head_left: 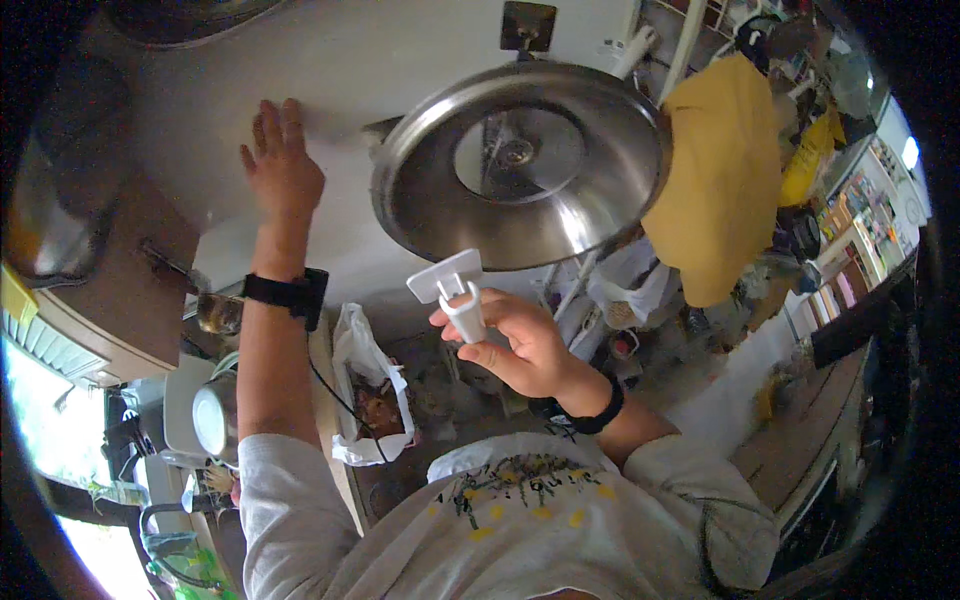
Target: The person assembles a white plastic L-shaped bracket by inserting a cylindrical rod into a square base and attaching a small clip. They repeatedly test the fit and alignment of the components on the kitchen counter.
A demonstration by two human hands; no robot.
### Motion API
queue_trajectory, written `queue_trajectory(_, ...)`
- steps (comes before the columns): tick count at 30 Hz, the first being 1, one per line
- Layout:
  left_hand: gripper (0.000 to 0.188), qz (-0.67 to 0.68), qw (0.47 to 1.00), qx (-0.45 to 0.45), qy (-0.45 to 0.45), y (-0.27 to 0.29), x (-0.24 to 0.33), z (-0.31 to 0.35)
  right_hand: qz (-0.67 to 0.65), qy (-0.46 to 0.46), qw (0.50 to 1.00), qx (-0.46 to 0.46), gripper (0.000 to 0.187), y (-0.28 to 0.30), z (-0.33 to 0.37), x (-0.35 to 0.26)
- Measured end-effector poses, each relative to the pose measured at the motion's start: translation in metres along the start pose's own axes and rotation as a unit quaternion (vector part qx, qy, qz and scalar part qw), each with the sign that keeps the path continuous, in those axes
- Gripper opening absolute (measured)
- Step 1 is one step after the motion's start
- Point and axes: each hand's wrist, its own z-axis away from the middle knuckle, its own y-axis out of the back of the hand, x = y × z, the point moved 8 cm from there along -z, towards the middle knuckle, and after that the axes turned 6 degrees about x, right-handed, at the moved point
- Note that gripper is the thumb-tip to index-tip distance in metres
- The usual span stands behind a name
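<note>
My right hand (520, 343) is closed around a white plastic wall hook (465, 318) with a flat rectangular plate at its top. It is raised in front of me, just below a large shiny metal basin (600, 215). The basin is up against the pale wall (350, 60), under a dark square mount (527, 27). To the left of the basin, my left hand (285, 175) has its fingers stretched out over the wall and appears to rest flat on it. Nothing shows in that hand.
A mustard-yellow sheet-like item (725, 180) hangs to the right of the basin, near cluttered shelves. Below lies a white plastic bag (345, 435) with brownish contents. A brown cabinet (130, 270) and a pale pot (212, 418) stand at left. Another round metal vessel (190, 15) shows at the top.
</note>
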Motion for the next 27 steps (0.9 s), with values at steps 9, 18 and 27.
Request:
queue_trajectory(9,0.064,0.134,0.977,-0.167,0.004,0.024,0.000,0.026,0.007,0.023,0.999,-0.045,0.016,0.008,0.015,-0.010)
queue_trajectory(18,0.048,0.293,0.917,-0.269,-0.028,0.095,0.033,0.097,-0.059,-0.018,0.994,-0.088,0.017,-0.009,0.021,0.009)
queue_trajectory(27,0.048,0.384,0.807,-0.448,-0.031,0.163,0.025,0.173,-0.197,-0.147,0.967,-0.070,0.022,-0.071,-0.009,0.035)
